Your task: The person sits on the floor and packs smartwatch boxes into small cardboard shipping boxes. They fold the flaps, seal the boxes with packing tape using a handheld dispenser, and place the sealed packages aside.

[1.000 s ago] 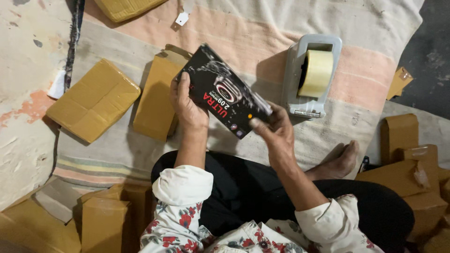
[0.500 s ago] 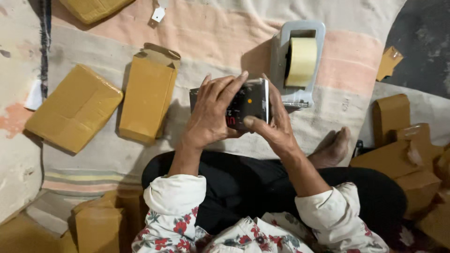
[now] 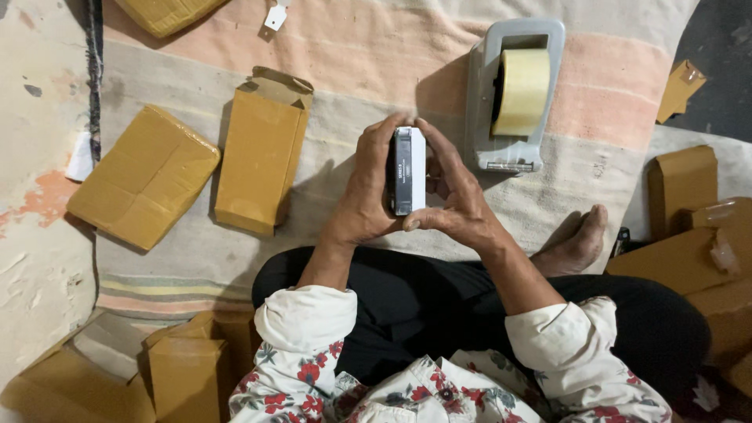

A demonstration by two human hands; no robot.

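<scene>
The small box (image 3: pixel 409 170), dark with a pale glossy edge face turned up to the camera, sits upright between both hands above the striped floor mat (image 3: pixel 352 86), its long axis running away from the person. The left hand (image 3: pixel 362 196) wraps its left side, the right hand (image 3: pixel 454 196) its right, fingers (image 3: pixel 439 145) closed on it. An open-ended brown cardboard carton (image 3: pixel 261 153) lies just left, nearer the left hand; a grey tape dispenser (image 3: pixel 513 94) stands to the right.
</scene>
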